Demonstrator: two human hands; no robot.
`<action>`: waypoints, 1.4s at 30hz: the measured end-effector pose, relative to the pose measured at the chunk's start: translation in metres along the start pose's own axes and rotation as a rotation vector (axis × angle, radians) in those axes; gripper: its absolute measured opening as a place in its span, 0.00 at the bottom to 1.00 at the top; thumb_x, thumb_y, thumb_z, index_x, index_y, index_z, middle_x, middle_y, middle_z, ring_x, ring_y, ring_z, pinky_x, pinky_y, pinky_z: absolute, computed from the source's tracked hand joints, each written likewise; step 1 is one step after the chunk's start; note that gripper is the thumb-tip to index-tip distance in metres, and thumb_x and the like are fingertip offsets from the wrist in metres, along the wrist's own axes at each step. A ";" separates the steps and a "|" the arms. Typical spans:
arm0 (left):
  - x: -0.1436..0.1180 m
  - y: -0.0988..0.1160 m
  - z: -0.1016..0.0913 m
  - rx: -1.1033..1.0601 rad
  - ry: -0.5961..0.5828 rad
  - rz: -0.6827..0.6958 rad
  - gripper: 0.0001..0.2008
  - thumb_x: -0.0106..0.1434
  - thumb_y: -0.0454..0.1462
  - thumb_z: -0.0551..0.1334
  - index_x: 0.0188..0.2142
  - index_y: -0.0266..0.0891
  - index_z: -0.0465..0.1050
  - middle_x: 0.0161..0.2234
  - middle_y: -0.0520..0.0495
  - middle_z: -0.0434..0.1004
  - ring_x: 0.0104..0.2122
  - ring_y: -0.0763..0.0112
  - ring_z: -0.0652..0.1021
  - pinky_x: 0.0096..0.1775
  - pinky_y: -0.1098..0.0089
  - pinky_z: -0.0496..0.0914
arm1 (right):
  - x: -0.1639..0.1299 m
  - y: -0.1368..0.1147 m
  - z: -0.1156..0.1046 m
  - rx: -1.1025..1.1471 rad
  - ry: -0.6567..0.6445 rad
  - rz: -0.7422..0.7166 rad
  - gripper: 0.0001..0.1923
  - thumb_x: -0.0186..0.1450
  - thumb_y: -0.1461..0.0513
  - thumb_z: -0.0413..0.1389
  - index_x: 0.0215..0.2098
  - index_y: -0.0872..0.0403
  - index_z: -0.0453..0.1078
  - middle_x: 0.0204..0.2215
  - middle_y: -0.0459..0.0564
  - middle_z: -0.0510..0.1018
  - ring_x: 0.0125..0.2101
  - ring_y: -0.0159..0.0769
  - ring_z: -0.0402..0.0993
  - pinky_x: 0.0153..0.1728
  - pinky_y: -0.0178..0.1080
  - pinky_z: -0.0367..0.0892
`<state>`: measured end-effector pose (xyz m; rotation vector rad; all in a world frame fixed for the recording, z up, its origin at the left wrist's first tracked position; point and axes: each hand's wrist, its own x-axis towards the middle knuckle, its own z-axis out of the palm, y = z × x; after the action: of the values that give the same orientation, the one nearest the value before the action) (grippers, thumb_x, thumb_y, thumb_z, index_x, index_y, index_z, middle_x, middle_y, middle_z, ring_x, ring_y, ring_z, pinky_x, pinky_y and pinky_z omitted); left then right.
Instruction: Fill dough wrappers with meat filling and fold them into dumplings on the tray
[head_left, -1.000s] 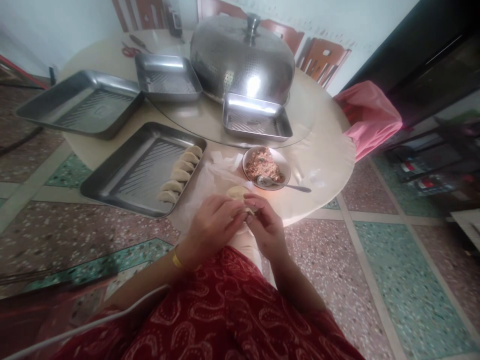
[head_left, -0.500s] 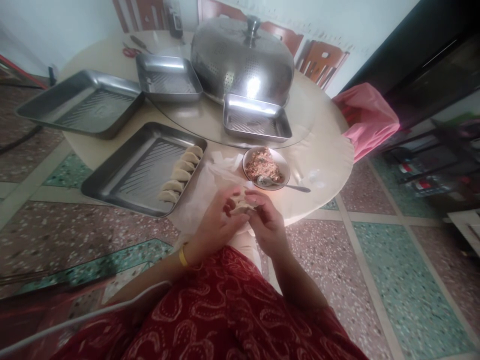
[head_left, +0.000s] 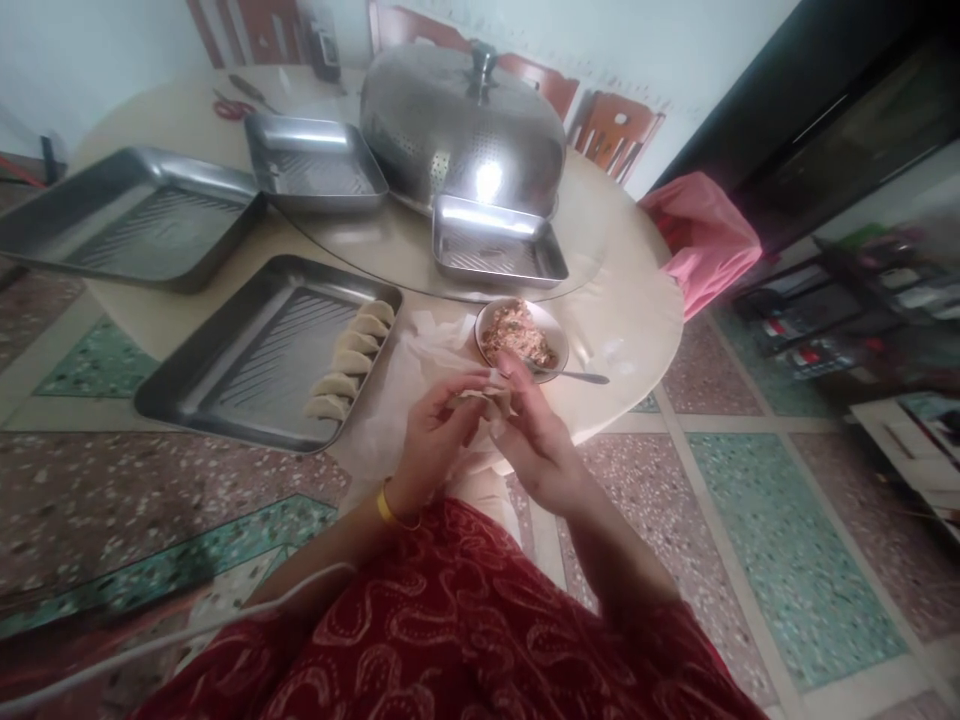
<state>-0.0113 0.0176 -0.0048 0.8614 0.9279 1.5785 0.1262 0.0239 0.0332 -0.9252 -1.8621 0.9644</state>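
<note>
My left hand and my right hand meet above the table's near edge, both pinching a pale dumpling between their fingertips. Most of the dumpling is hidden by my fingers. Just beyond them stands a small bowl of minced filling with a spoon lying in it. To the left, a steel tray holds a row of several folded dumplings along its right side.
Three more steel trays and a big perforated steel dome cover stand on the round table. White plastic wrap lies under my hands. Red scissors lie far left. A pink bag hangs at right.
My hands have lifted slightly toward the bowl and my fingers have shifted along the dumpling's edge. The camera has drifted a little right.
</note>
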 end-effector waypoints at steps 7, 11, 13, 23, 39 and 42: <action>0.005 0.013 0.000 -0.199 -0.006 -0.177 0.09 0.54 0.40 0.69 0.34 0.40 0.75 0.37 0.50 0.80 0.17 0.86 0.66 0.17 0.80 0.60 | 0.001 0.002 -0.009 -0.236 0.250 -0.238 0.19 0.65 0.66 0.56 0.50 0.37 0.72 0.52 0.47 0.70 0.54 0.43 0.69 0.50 0.53 0.74; 0.001 0.017 0.003 -0.187 -0.023 -0.203 0.11 0.53 0.41 0.70 0.33 0.40 0.74 0.36 0.50 0.80 0.17 0.85 0.67 0.17 0.80 0.60 | -0.005 0.007 -0.006 -0.247 0.191 -0.229 0.19 0.65 0.65 0.57 0.51 0.38 0.72 0.53 0.49 0.69 0.56 0.45 0.68 0.51 0.55 0.72; -0.001 0.016 0.004 -0.175 -0.038 -0.175 0.11 0.54 0.42 0.70 0.33 0.40 0.73 0.32 0.52 0.79 0.18 0.84 0.67 0.18 0.80 0.62 | -0.007 0.008 -0.004 -0.265 0.176 -0.216 0.19 0.66 0.64 0.56 0.53 0.39 0.70 0.55 0.50 0.69 0.57 0.47 0.66 0.53 0.56 0.70; -0.007 0.014 0.004 -0.141 -0.107 -0.179 0.14 0.53 0.39 0.70 0.40 0.42 0.73 0.35 0.53 0.78 0.23 0.81 0.73 0.24 0.78 0.69 | -0.012 0.012 -0.001 -0.278 0.172 -0.189 0.21 0.65 0.61 0.57 0.56 0.39 0.70 0.59 0.49 0.68 0.58 0.47 0.65 0.55 0.57 0.67; -0.006 0.018 0.007 -0.097 -0.075 -0.106 0.04 0.55 0.34 0.64 0.30 0.40 0.69 0.37 0.52 0.79 0.19 0.84 0.70 0.20 0.78 0.65 | -0.012 0.013 -0.004 -0.124 0.352 -0.213 0.13 0.63 0.65 0.59 0.45 0.43 0.74 0.43 0.48 0.75 0.47 0.40 0.74 0.47 0.48 0.73; -0.007 0.017 0.008 -0.033 -0.092 -0.090 0.04 0.55 0.33 0.63 0.31 0.40 0.68 0.40 0.50 0.78 0.20 0.83 0.70 0.20 0.78 0.65 | -0.009 0.018 -0.006 -0.086 0.321 -0.085 0.09 0.62 0.64 0.60 0.41 0.46 0.73 0.39 0.47 0.75 0.41 0.37 0.74 0.43 0.45 0.73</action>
<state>-0.0104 0.0098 0.0131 0.8504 0.8616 1.4614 0.1394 0.0262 0.0169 -0.9808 -1.6640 0.6463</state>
